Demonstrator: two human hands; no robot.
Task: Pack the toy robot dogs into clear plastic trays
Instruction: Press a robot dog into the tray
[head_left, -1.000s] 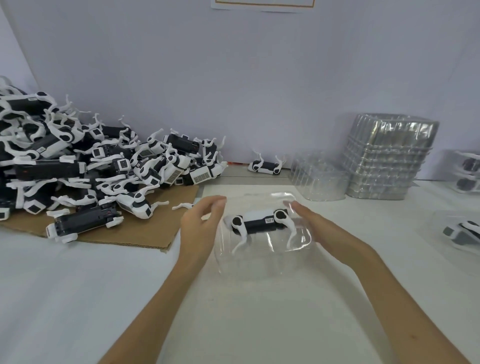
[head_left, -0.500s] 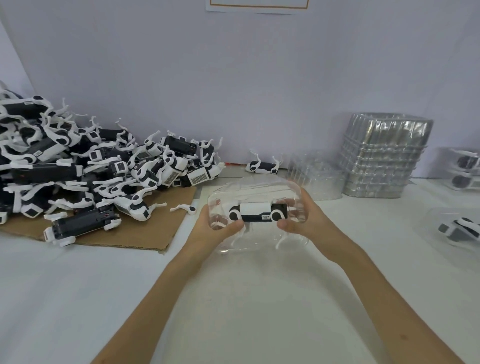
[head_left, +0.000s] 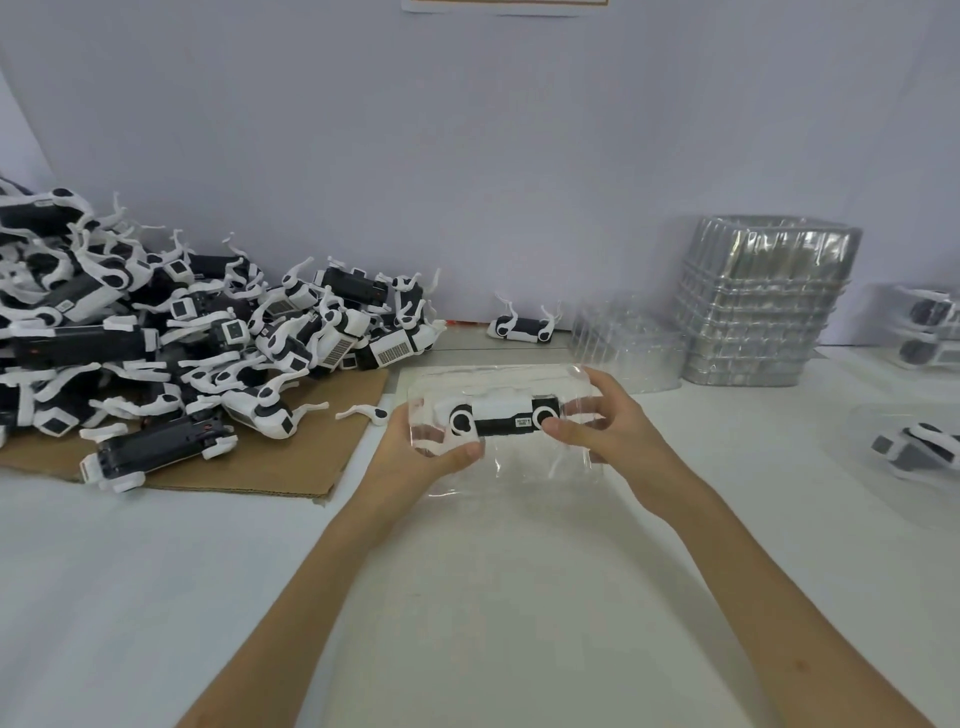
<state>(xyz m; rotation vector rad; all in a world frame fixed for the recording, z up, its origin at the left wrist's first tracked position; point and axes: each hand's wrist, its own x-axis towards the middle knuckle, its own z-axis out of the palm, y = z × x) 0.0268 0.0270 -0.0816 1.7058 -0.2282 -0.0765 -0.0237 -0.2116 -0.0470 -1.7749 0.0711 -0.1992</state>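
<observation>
Above the table (head_left: 467, 597), both hands grip a clear tray (head_left: 498, 384): left hand (head_left: 415, 457) at its left end, right hand (head_left: 602, 426) at its right. Dog (head_left: 501, 418) lies inside, between them.

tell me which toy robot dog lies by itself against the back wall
The toy robot dog on its back, legs up, between the big pile and the low stack of clear trays; the rest are heaped or in trays.

Glossy clear plastic tray (head_left: 498, 376), matt brown cardboard sheet (head_left: 291, 467), smooth white table (head_left: 467, 597)
</observation>
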